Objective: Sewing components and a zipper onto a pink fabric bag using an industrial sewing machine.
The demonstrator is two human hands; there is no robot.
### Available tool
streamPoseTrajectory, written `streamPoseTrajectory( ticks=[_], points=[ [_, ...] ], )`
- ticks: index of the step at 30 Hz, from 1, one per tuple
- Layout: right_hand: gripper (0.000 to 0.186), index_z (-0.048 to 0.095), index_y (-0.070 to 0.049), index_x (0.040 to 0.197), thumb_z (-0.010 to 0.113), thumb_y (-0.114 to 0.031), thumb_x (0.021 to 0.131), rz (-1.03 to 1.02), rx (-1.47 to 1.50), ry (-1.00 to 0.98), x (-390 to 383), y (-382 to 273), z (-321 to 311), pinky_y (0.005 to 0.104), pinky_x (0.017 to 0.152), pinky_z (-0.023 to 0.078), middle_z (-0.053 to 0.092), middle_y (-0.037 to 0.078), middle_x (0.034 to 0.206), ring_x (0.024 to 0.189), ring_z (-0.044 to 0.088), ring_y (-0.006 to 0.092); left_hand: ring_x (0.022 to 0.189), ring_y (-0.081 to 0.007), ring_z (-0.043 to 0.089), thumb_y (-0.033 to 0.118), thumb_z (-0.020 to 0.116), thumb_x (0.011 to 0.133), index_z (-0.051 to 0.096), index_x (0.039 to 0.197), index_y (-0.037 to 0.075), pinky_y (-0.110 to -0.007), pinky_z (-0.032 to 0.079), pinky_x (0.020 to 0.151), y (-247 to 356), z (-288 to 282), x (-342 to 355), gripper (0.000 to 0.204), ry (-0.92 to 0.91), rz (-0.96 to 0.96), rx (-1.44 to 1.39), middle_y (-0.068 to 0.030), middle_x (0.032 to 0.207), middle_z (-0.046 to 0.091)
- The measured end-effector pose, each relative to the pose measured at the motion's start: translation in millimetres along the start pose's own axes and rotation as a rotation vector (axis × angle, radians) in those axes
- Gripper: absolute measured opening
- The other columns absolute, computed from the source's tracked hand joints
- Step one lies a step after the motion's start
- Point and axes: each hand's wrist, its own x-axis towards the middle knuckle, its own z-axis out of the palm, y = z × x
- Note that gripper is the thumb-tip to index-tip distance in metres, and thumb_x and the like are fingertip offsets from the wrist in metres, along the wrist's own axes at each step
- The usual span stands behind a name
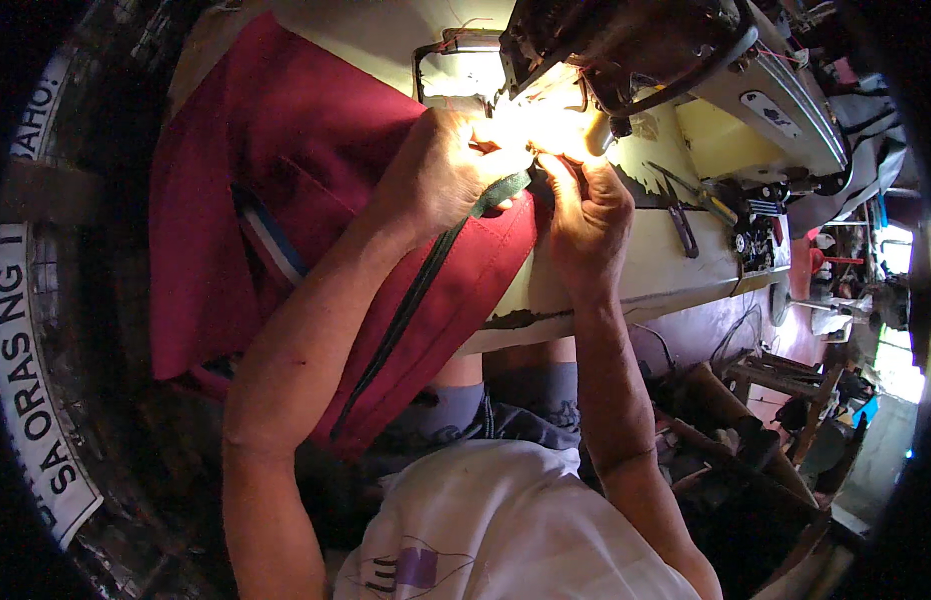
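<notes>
Dark red fabric [296,130] spreads over the left of the sewing table and hangs down its front edge. A long black strip [411,280], which looks like a zipper, runs along it. Its upper end meets a dark green band [502,192] under my fingers. My left hand [441,175] is closed on the red fabric beside the green band. My right hand [591,205] pinches near the band's far end; what lies between its fingertips is too small to make out. Both hands are just in front of the sewing machine [626,45], where a bright lamp washes out detail.
Small scissors or snips [678,215] and a yellow-handled tool [721,208] lie on the table [606,275] to the right. A bobbin winder [754,240] sits by the table's right edge. Wooden pieces [756,440] clutter the floor at lower right.
</notes>
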Motion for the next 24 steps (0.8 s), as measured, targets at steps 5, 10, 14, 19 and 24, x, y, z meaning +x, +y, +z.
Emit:
streamPoseTrajectory(
  ticks=[5, 10, 14, 19, 24],
  points=[
    [0.016, 0.068, 0.002, 0.106, 0.063, -0.001, 0.091, 0.079, -0.053, -0.072, -0.5, -6.1, -3.7, 0.0263, 0.082, 0.051, 0.073, 0.011, 0.099, 0.089, 0.065, 0.0123, 0.062, -0.0059, 0.059, 0.016, 0.065, 0.093, 0.068, 0.09, 0.003, -0.024, 0.051, 0.054, -1.5, -2.3, 0.6, 0.014, -0.008, 0.017, 0.077, -0.0003, 0.074, 0.066],
    [0.013, 0.071, 0.001, 0.102, 0.066, -0.002, 0.09, 0.049, -0.077, -0.003, -1.4, -8.8, -2.1, 0.0263, 0.078, 0.05, 0.072, 0.009, 0.092, 0.084, 0.064, 0.0114, 0.063, -0.0073, 0.061, 0.02, 0.064, 0.094, 0.068, 0.091, 0.003, -0.024, 0.051, 0.055, -0.2, -0.4, -0.8, 0.017, 0.038, -0.032, 0.009, -0.0023, 0.076, 0.067],
    [0.017, 0.073, -0.004, 0.1, 0.075, -0.005, 0.083, -0.186, -0.218, 0.014, -1.3, -10.4, -2.8, 0.0292, 0.073, 0.05, 0.069, 0.012, 0.088, 0.078, 0.065, 0.0203, 0.065, -0.0078, 0.062, 0.017, 0.063, 0.094, 0.069, 0.098, 0.003, -0.023, 0.052, 0.059, 1.9, -0.4, -0.5, 0.016, 0.069, -0.1, 0.015, -0.0032, 0.082, 0.068],
    [0.024, 0.071, -0.004, 0.105, 0.076, -0.007, 0.081, -0.299, -0.458, -0.063, -12.1, -21.9, -13.2, 0.0316, 0.071, 0.051, 0.067, 0.012, 0.092, 0.08, 0.063, 0.0263, 0.08, -0.0078, 0.063, 0.014, 0.06, 0.095, 0.067, 0.104, 0.003, -0.022, 0.052, 0.07, 3.2, -3.5, -1.9, 0.016, -0.005, -0.104, -0.051, -0.0031, 0.091, 0.068],
    [0.022, 0.066, -0.001, 0.106, 0.069, -0.012, 0.088, -0.06, -0.037, -0.02, -24.4, -32.9, -6.5, 0.0344, 0.07, 0.052, 0.067, 0.012, 0.097, 0.078, 0.063, 0.0219, 0.078, -0.0068, 0.06, 0.013, 0.062, 0.094, 0.066, 0.104, 0.003, -0.024, 0.05, 0.07, -1.1, -13.9, -2.0, 0.015, -0.091, -0.026, -0.307, -0.0009, 0.09, 0.067]
  ],
)
